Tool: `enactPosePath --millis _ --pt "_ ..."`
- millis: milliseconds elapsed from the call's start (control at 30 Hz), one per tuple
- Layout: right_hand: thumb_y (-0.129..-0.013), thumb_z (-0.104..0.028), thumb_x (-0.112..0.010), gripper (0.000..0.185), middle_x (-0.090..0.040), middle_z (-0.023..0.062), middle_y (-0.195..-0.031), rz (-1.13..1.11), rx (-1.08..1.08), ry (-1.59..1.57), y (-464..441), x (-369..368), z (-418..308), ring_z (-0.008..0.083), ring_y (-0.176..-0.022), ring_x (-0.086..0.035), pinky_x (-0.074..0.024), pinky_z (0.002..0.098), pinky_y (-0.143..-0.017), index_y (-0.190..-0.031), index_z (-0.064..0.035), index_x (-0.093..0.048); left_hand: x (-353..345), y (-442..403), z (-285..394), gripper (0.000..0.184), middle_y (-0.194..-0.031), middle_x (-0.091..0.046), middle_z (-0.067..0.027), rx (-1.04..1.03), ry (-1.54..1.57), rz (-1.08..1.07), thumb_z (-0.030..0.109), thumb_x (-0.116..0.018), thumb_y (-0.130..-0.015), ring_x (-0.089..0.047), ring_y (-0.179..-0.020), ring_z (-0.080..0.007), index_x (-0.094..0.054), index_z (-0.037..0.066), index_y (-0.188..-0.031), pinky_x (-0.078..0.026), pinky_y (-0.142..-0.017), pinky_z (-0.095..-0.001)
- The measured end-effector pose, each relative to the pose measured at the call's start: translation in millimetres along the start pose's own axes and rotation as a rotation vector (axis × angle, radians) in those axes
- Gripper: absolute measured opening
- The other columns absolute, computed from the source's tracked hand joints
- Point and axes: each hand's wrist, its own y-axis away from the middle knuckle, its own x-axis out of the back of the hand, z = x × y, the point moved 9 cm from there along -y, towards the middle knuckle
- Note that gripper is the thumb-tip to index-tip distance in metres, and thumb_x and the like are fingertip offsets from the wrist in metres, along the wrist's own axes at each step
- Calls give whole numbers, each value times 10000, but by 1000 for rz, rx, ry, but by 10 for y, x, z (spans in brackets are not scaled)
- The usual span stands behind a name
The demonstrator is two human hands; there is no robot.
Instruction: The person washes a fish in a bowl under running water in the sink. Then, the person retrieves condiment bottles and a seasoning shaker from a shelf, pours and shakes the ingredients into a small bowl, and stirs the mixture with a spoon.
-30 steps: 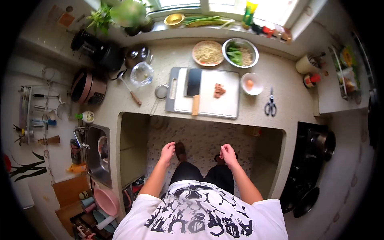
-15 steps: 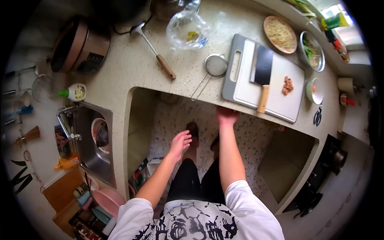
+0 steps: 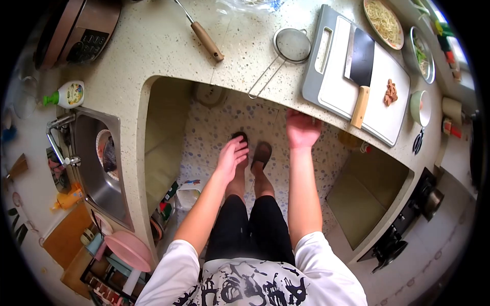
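Note:
Over the floor, in the gap below the counter, my left hand (image 3: 232, 158) hangs in the air with loosely bent fingers and holds nothing. My right hand (image 3: 303, 130) is palm up at the counter's front edge, its fingertips partly hidden by that edge; nothing shows in it. Just above lies a grey-rimmed white cutting board (image 3: 337, 84). A cleaver (image 3: 362, 56) with a wooden handle rests on it, beside a small pile of chopped meat (image 3: 390, 93). Left of the board is a wire strainer (image 3: 292, 44), its handle reaching past the counter edge.
A plate of bean sprouts (image 3: 384, 23), a metal bowl with greens (image 3: 419, 53), a green bowl (image 3: 420, 108) and black scissors (image 3: 418, 142) stand along the right. To the left are a wooden-handled utensil (image 3: 206, 41), a rice cooker (image 3: 87, 38), a soap bottle (image 3: 70, 95) and the sink (image 3: 92, 168).
My right hand has turned so its palm shows at the counter edge. The left hand stays low in the gap. The whole view has shifted, with counter items nearer the top.

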Motion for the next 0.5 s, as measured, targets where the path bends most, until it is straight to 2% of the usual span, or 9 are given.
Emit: enactPosePath --millis 67,133,167,267,300,333,400,467,500 --pt "-1036 -400 -426 454 -689 115 -1242 400 119 1 427 134 187 293 -1198 -605 -360 516 -1166 -1204 -45 -654 -135 -23 106 531 -1400 -582 -147 -70 16 -7 279 -504 -1033 -603 -1234 -252 -424 74 -1516 -476 -1013 -377" --pt "-1026 -412 -443 459 -690 106 -1249 273 0 -15 844 292 439 294 -1206 -599 -352 520 -1174 -1210 -51 -659 -294 21 278 573 -1409 -573 -152 -188 -28 19 299 -525 -1029 -589 -1267 -258 -388 72 -1538 -470 -1018 -370" --pt "-1019 -419 -452 462 -689 102 -1259 238 -57 -20 1088 361 573 292 -1215 -594 -347 521 -1177 -1217 -58 -663 -367 69 368 673 -1419 -560 -158 -229 -15 38 271 -610 -1002 -563 -1303 -260 -320 58 -1571 -448 -1060 -380" --pt "-985 -427 -477 470 -662 91 -1353 312 -245 -168 1741 539 1126 282 -1257 -577 -340 510 -1184 -1266 -107 -676 -644 154 616 763 -1436 -544 -163 -449 -78 20 218 -680 -970 -552 -1304 -261 -269 50 -1589 -432 -1094 -399" --pt "-978 -428 -472 473 -648 85 -1381 378 -267 -156 1891 517 1273 285 -1270 -571 -339 508 -1183 -1280 -128 -678 -669 104 694 844 -1460 -523 -173 -534 -259 6 190 -741 -929 -531 -1314 -263 -242 61 -1598 -434 -1099 -414" --pt "-971 -429 -467 478 -634 79 -1410 442 -291 -142 2001 485 1400 289 -1283 -564 -337 506 -1183 -1294 -149 -679 -629 194 787 886 -1393 -593 -191 -474 -571 204 230 -752 -885 -610 -1241 -313 -245 120 -1603 -492 -1033 -424" --pt "-967 -413 -453 525 -630 137 -1395 449 -330 35 2086 606 1424 318 -1296 -560 -376 493 -1152 -1293 -56 -657 -507 204 839 895 -1258 -681 -203 -334 -829 313 243 -735 -821 -676 -1127 -387 -284 188 -1592 -533 -966 -444" --pt "-959 -408 -459 552 -631 173 -1379 391 -434 294 2063 865 1299 331 -1293 -563 -396 482 -1134 -1282 1 -643 -446 215 841 910 -1249 -676 -225 -324 -865 301 251 -697 -802 -663 -1109 -425 -266 207 -1602 -527 -959 -486" --pt "-966 -370 -451 564 -642 213 -1338 433 -515 501 2110 1040 1144 340 -1234 -605 -441 463 -1089 -1282 70 -609 -417 217 850 918 -1245 -674 -237 -321 -882 293 255 -678 -792 -656 -1099 -444 -257 217 -1606 -524 -955 -507"
